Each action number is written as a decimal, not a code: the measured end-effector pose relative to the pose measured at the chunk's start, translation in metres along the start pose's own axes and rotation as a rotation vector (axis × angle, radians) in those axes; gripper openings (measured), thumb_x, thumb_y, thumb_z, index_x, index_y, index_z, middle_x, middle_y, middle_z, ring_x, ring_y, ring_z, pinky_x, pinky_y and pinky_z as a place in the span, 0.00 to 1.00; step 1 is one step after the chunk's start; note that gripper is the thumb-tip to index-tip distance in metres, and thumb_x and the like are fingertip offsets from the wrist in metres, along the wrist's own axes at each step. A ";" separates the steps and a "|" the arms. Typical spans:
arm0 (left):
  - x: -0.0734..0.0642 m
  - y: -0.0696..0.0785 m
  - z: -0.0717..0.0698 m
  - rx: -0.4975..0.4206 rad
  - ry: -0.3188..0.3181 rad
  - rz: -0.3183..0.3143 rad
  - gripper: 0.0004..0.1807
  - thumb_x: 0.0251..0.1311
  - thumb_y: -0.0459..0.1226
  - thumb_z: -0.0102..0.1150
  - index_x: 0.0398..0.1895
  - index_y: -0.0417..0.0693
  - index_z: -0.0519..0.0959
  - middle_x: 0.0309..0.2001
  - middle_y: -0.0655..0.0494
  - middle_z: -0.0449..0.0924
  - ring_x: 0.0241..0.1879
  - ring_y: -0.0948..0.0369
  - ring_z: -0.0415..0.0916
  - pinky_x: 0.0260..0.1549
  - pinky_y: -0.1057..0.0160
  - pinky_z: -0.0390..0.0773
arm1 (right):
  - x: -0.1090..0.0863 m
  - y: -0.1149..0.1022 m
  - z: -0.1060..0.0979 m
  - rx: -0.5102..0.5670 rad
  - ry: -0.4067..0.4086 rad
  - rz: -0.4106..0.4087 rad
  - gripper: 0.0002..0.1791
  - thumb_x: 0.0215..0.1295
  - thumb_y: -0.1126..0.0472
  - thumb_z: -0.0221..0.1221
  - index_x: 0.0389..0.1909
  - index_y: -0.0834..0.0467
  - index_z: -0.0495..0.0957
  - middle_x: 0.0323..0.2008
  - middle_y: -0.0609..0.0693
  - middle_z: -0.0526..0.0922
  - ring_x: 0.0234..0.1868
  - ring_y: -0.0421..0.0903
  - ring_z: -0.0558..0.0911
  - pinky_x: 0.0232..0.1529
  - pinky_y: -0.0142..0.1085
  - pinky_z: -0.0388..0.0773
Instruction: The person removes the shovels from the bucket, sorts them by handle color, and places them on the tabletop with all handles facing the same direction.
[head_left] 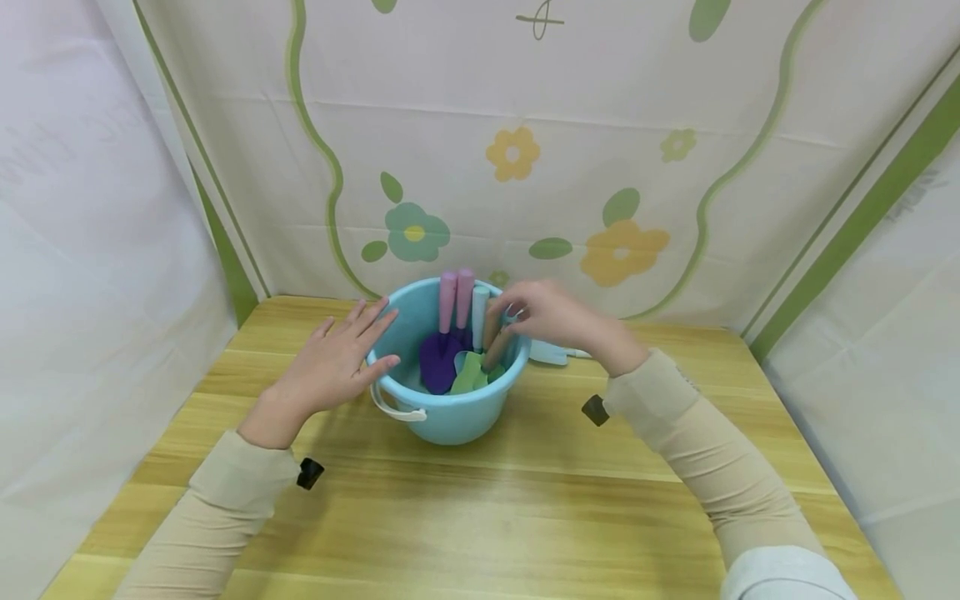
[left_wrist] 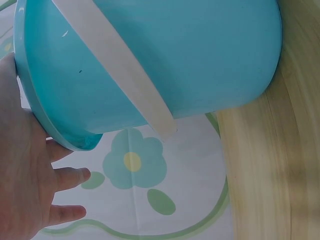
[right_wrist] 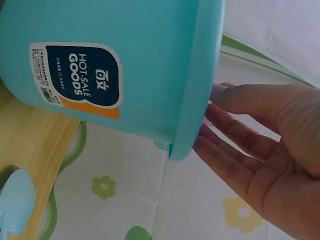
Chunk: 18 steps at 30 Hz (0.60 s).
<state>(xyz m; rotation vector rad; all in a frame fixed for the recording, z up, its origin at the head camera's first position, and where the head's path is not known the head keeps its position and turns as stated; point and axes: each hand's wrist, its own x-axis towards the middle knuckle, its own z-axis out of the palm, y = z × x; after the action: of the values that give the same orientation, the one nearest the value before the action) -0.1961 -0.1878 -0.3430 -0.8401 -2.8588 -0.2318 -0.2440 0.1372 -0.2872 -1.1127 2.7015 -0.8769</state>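
A light blue bucket stands upright on the table, several toy sand tools inside it. My left hand rests at its left rim with fingers spread; the left wrist view shows these fingers beyond the rim. Over the right rim, my right hand pinches the brown handle of a green sand tool that leans inside. The rim partly hides those fingertips in the right wrist view. Close by stand a second brown handle, a light blue handle and two pink handles, with a purple shovel blade below.
A light blue shovel lies on the wooden table right of the bucket. The bucket's white carrying handle hangs down at its front left. Behind the table hangs a flowered white cloth; more white cloth closes both sides.
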 end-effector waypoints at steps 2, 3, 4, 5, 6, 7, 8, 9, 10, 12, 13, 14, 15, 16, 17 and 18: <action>0.000 0.000 0.000 -0.001 0.002 0.000 0.39 0.65 0.60 0.41 0.73 0.53 0.49 0.73 0.52 0.42 0.70 0.49 0.38 0.58 0.34 0.46 | 0.002 -0.001 0.002 -0.015 -0.006 -0.020 0.10 0.54 0.67 0.65 0.38 0.54 0.84 0.40 0.47 0.82 0.45 0.48 0.78 0.45 0.39 0.75; 0.000 0.000 0.000 -0.002 0.003 0.001 0.39 0.65 0.60 0.41 0.73 0.52 0.49 0.73 0.52 0.42 0.70 0.48 0.38 0.58 0.34 0.46 | 0.003 -0.002 0.003 -0.020 -0.015 -0.026 0.09 0.54 0.67 0.65 0.36 0.53 0.84 0.39 0.47 0.82 0.45 0.48 0.78 0.44 0.40 0.75; 0.000 0.000 0.000 0.002 0.003 0.001 0.39 0.65 0.60 0.40 0.73 0.52 0.49 0.73 0.52 0.42 0.70 0.48 0.38 0.58 0.34 0.46 | 0.003 -0.003 0.004 -0.030 -0.023 -0.034 0.09 0.54 0.68 0.65 0.34 0.53 0.84 0.38 0.47 0.82 0.44 0.48 0.77 0.44 0.40 0.74; 0.000 0.000 0.000 0.006 0.004 0.002 0.39 0.65 0.60 0.40 0.73 0.52 0.49 0.73 0.51 0.42 0.70 0.48 0.38 0.58 0.34 0.47 | 0.004 -0.004 0.005 -0.041 -0.034 -0.039 0.09 0.54 0.69 0.65 0.33 0.51 0.84 0.36 0.47 0.82 0.44 0.47 0.77 0.43 0.39 0.73; 0.000 -0.001 0.000 0.007 0.003 0.003 0.39 0.65 0.60 0.40 0.73 0.52 0.49 0.73 0.51 0.42 0.70 0.48 0.39 0.58 0.34 0.47 | 0.004 -0.005 0.006 -0.056 -0.040 -0.043 0.11 0.54 0.71 0.63 0.33 0.51 0.84 0.36 0.47 0.82 0.43 0.47 0.77 0.43 0.38 0.73; 0.000 -0.001 0.000 0.009 0.001 0.003 0.39 0.65 0.60 0.40 0.73 0.52 0.49 0.73 0.51 0.42 0.70 0.48 0.39 0.58 0.34 0.47 | 0.004 -0.007 0.007 -0.069 -0.049 -0.044 0.13 0.55 0.73 0.61 0.33 0.50 0.84 0.35 0.47 0.82 0.43 0.47 0.77 0.42 0.37 0.73; 0.000 0.000 0.000 0.009 0.001 0.003 0.39 0.65 0.60 0.40 0.73 0.52 0.49 0.73 0.51 0.42 0.70 0.48 0.39 0.58 0.34 0.47 | 0.005 -0.008 0.008 -0.082 -0.057 -0.046 0.14 0.55 0.74 0.60 0.32 0.50 0.83 0.35 0.47 0.82 0.43 0.46 0.77 0.42 0.37 0.73; 0.000 0.000 0.000 0.007 0.000 0.002 0.39 0.65 0.60 0.40 0.73 0.52 0.49 0.73 0.52 0.42 0.70 0.48 0.39 0.58 0.34 0.47 | 0.005 -0.009 0.008 -0.102 -0.058 -0.043 0.16 0.54 0.76 0.59 0.33 0.51 0.83 0.35 0.47 0.82 0.42 0.46 0.77 0.41 0.36 0.73; -0.001 0.000 0.000 0.009 -0.003 0.001 0.39 0.65 0.60 0.40 0.73 0.53 0.49 0.73 0.52 0.41 0.70 0.48 0.38 0.58 0.34 0.47 | 0.005 -0.009 0.009 -0.120 -0.059 -0.042 0.17 0.54 0.77 0.57 0.33 0.52 0.83 0.35 0.47 0.81 0.42 0.46 0.77 0.40 0.36 0.73; -0.001 0.000 0.000 0.002 -0.009 -0.002 0.39 0.65 0.59 0.41 0.73 0.53 0.49 0.73 0.52 0.41 0.70 0.48 0.38 0.58 0.34 0.46 | 0.006 -0.010 0.011 -0.136 -0.067 -0.031 0.18 0.53 0.79 0.55 0.33 0.54 0.83 0.35 0.48 0.82 0.41 0.45 0.77 0.39 0.35 0.73; -0.001 0.000 -0.001 0.002 -0.011 -0.004 0.39 0.65 0.60 0.40 0.74 0.53 0.48 0.73 0.53 0.40 0.70 0.48 0.38 0.58 0.35 0.46 | 0.007 -0.011 0.012 -0.139 -0.069 -0.022 0.18 0.53 0.80 0.54 0.33 0.55 0.83 0.34 0.48 0.82 0.41 0.45 0.78 0.39 0.35 0.74; -0.001 0.000 -0.001 0.002 -0.011 -0.006 0.39 0.65 0.60 0.40 0.74 0.54 0.48 0.73 0.53 0.40 0.70 0.48 0.38 0.59 0.35 0.46 | 0.007 -0.011 0.013 -0.143 -0.071 -0.014 0.18 0.53 0.80 0.54 0.33 0.56 0.83 0.34 0.48 0.82 0.41 0.45 0.78 0.38 0.35 0.74; -0.001 0.000 -0.001 0.002 -0.012 -0.005 0.39 0.65 0.60 0.40 0.74 0.54 0.48 0.73 0.53 0.40 0.70 0.48 0.38 0.59 0.35 0.46 | 0.007 -0.011 0.014 -0.142 -0.075 -0.003 0.18 0.53 0.81 0.54 0.33 0.56 0.83 0.34 0.48 0.82 0.41 0.44 0.79 0.38 0.34 0.74; -0.001 0.000 -0.001 0.004 -0.013 -0.005 0.39 0.65 0.61 0.39 0.74 0.53 0.48 0.73 0.53 0.40 0.70 0.47 0.39 0.58 0.34 0.46 | 0.008 -0.011 0.015 -0.145 -0.076 0.007 0.19 0.53 0.81 0.53 0.33 0.56 0.83 0.34 0.48 0.82 0.41 0.44 0.79 0.38 0.34 0.74; -0.001 0.000 0.000 0.004 -0.012 -0.005 0.39 0.65 0.61 0.39 0.74 0.53 0.48 0.73 0.53 0.40 0.70 0.47 0.39 0.58 0.35 0.46 | 0.008 -0.012 0.016 -0.151 -0.075 0.015 0.18 0.53 0.81 0.53 0.33 0.56 0.83 0.34 0.48 0.82 0.41 0.43 0.80 0.38 0.34 0.74; -0.001 -0.001 0.000 0.005 -0.011 -0.006 0.39 0.65 0.61 0.38 0.74 0.53 0.48 0.73 0.53 0.40 0.70 0.47 0.39 0.58 0.34 0.46 | 0.008 -0.012 0.018 -0.155 -0.074 0.022 0.19 0.53 0.81 0.52 0.33 0.56 0.82 0.34 0.47 0.82 0.40 0.43 0.81 0.38 0.34 0.74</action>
<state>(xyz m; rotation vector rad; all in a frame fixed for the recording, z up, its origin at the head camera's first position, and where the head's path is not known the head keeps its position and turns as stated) -0.1957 -0.1888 -0.3429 -0.8353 -2.8710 -0.2211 -0.2370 0.1167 -0.2942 -1.1172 2.7532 -0.6195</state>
